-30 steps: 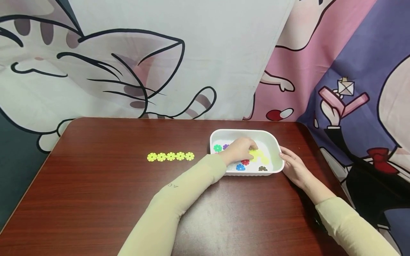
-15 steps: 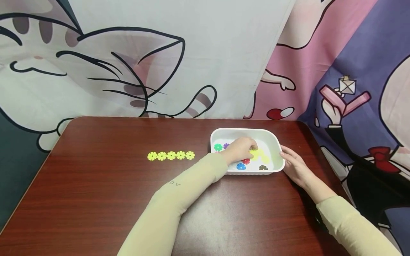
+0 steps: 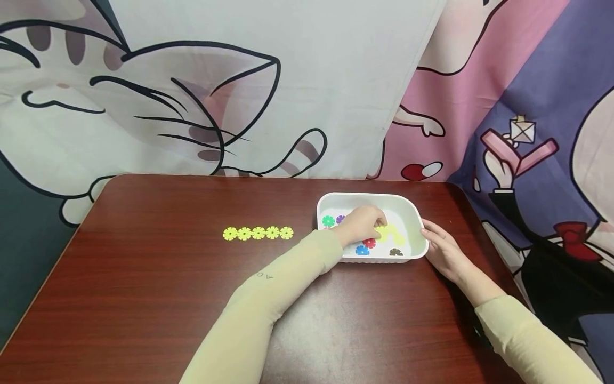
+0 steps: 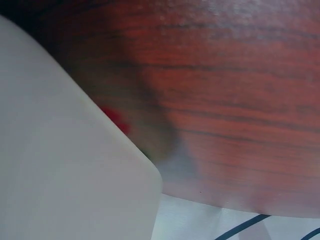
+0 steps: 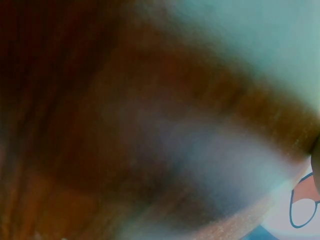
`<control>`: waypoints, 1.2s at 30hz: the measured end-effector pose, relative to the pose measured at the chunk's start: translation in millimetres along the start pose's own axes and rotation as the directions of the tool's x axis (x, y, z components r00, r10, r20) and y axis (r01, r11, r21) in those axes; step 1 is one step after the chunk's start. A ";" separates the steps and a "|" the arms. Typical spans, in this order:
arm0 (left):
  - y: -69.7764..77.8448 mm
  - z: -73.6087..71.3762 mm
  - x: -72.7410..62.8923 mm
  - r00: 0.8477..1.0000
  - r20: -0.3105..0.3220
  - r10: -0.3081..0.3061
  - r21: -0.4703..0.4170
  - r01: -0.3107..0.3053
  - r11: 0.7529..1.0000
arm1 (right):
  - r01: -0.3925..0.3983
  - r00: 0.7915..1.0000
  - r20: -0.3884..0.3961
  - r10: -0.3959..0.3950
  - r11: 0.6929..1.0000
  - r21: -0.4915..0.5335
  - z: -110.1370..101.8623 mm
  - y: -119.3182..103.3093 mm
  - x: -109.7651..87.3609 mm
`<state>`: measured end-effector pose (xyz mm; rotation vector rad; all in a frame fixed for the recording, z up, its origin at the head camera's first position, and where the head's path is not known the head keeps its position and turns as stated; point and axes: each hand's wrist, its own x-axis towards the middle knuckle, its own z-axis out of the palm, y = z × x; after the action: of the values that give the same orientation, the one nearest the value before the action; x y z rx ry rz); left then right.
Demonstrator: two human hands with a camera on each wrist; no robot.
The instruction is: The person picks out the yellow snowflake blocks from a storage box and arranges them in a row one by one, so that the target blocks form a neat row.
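Inside the white plastic tray [image 3: 408, 213], the left hand [image 3: 360, 221] reaches down with bent fingers and thumb at a cluster of yellow flower-shaped discs [image 3: 395, 237]. It pinches at the nearest yellow disc, partly covered by the fingers. The right hand [image 3: 443, 250] holds the tray's right end, thumb at the rim and fingers along the outside. Around the left hand lie green [image 3: 328, 221], purple [image 3: 340, 219], red [image 3: 369, 243], blue [image 3: 362, 250] and dark brown [image 3: 395, 252] discs. The wrist views are mostly blurred or blocked and show neither hand's grip.
A straight row of several yellow flower discs [image 3: 258, 233] lies left of the tray on the brown wooden table [image 3: 144, 298]. Behind the table's far edge hangs a cartoon-printed cloth [image 3: 345, 90]. The left forearm's pale sleeve [image 3: 259, 298] crosses the table's middle.
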<state>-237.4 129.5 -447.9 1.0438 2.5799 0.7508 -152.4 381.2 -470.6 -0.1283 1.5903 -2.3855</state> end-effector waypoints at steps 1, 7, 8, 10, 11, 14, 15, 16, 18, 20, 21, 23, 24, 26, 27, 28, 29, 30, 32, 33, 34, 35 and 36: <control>0.0 0.0 0.1 1.000 -0.001 -0.001 -0.001 0.001 1.000 | -0.001 1.000 0.000 0.001 1.000 0.001 -0.1 0.0 0.1; 0.1 0.3 0.3 1.000 -0.012 0.017 0.011 -0.016 1.000 | -0.006 1.000 0.002 0.006 1.000 0.006 -0.6 0.1 0.3; 0.1 0.3 0.5 1.000 -0.014 0.021 0.020 -0.021 1.000 | -0.006 1.000 0.004 0.006 1.000 0.009 -0.6 0.0 0.3; 0.5 0.0 0.2 0.999 -0.017 0.029 0.031 -0.028 0.999 | -0.004 1.000 0.008 0.004 1.000 0.013 -0.7 -0.3 0.2; 0.8 -0.3 0.0 0.999 -0.019 0.031 0.032 -0.031 0.999 | -0.004 1.000 0.010 0.004 1.000 0.016 -0.7 -0.4 0.1; 1.8 -1.6 -1.1 0.999 -0.021 0.041 0.025 -0.041 0.999 | -0.003 1.000 0.014 0.003 1.000 0.015 -1.0 -0.4 -0.1; 2.1 -2.2 -1.6 0.999 -0.022 0.042 0.014 -0.042 0.999 | -0.004 1.000 0.015 0.004 1.000 0.013 -1.1 -0.4 -0.2; 2.2 -2.6 -1.9 0.999 -0.024 0.043 0.000 -0.043 0.999 | -0.006 1.000 0.015 0.006 1.000 0.014 -1.3 -0.3 -0.2; 2.3 -3.4 -2.4 0.999 -0.026 0.045 -0.023 -0.046 0.999 | -0.008 1.000 0.014 0.008 1.000 0.010 -1.6 0.1 -0.3; 2.0 -4.0 -2.7 0.999 -0.030 0.041 -0.049 -0.043 0.998 | -0.010 1.000 0.011 0.010 1.000 0.008 -1.8 0.6 -0.2; 1.7 -4.1 -2.6 0.999 -0.033 0.038 -0.065 -0.040 0.997 | -0.010 1.000 0.009 0.010 1.000 0.008 -1.8 0.9 -0.1; 1.6 -3.9 -2.0 0.999 -0.038 0.030 -0.094 -0.034 0.995 | -0.009 1.000 0.004 0.009 1.000 0.007 -2.0 1.1 -0.5; 1.5 -3.9 -1.7 0.999 -0.042 0.026 -0.110 -0.030 0.993 | -0.009 1.000 0.001 0.009 1.000 0.009 -2.1 1.3 -0.6; 1.6 -3.9 -1.5 0.999 -0.048 0.016 -0.144 -0.022 0.989 | -0.008 1.000 -0.004 0.008 1.000 0.011 -2.2 1.4 -0.9; 1.7 -4.2 -1.5 0.999 -0.052 0.013 -0.159 -0.022 0.987 | -0.008 1.000 -0.006 0.008 1.000 0.010 -2.2 1.5 -1.0; 1.7 -4.2 -1.4 0.998 -0.058 0.011 -0.172 -0.021 0.985 | -0.007 1.000 -0.008 0.007 1.000 0.009 -2.3 1.5 -1.1; 1.9 -4.8 -1.9 0.998 -0.064 0.007 -0.187 -0.019 0.982 | -0.007 1.000 -0.010 0.007 1.000 0.007 -2.3 1.5 -1.2; 2.0 -5.4 -2.5 0.997 -0.072 0.005 -0.203 -0.020 0.979 | -0.006 1.000 -0.012 0.006 1.000 0.004 -2.4 1.5 -1.2; 1.9 -7.0 -3.9 0.996 -0.089 -0.003 -0.231 -0.018 0.973 | -0.007 1.000 -0.014 0.007 1.000 -0.003 -2.2 1.4 -1.2; 1.8 -8.1 -4.8 0.995 -0.100 -0.007 -0.243 -0.018 0.970 | -0.008 1.000 -0.015 0.008 1.000 -0.007 -2.0 1.3 -1.1; 1.6 -9.1 -5.4 0.994 -0.110 -0.014 -0.258 -0.015 0.966 | -0.009 1.000 -0.016 0.008 1.000 -0.011 -1.9 1.2 -0.9; 1.5 -10.6 -6.3 0.992 -0.121 -0.023 -0.280 -0.012 0.960 | -0.010 1.000 -0.015 0.010 1.000 -0.013 -1.6 1.0 -0.7; 1.3 -12.0 -6.9 0.991 -0.132 -0.029 -0.297 -0.012 0.955 | -0.010 1.000 -0.016 0.010 1.000 -0.015 -1.5 0.8 -0.4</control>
<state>-236.7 120.9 -436.8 0.9148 2.4709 1.2017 -152.2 382.4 -471.9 -0.1048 1.6124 -2.3730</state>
